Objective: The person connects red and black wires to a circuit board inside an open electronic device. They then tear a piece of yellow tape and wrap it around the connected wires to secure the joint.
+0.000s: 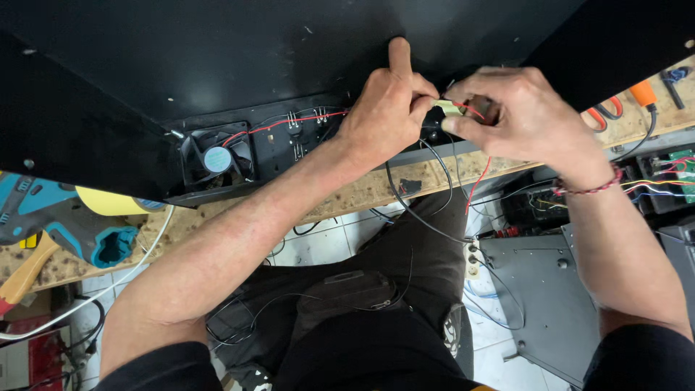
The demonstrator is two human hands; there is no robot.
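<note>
Both hands are pinching a small pale connector (pixel 450 108) at the black enclosure's (pixel 217 58) edge: left hand (pixel 387 108) fingers closed on one end, right hand (pixel 517 116) gripping the other. Looks like mid-plugging, so it needs a straight, steady push. Left of the fingers sits a cooling fan (pixel 216 158), with red wire (pixel 289 122) running over.

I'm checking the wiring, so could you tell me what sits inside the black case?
A cooling fan, red wire and terminals show inside the black case; both hands cover the rest.
</note>
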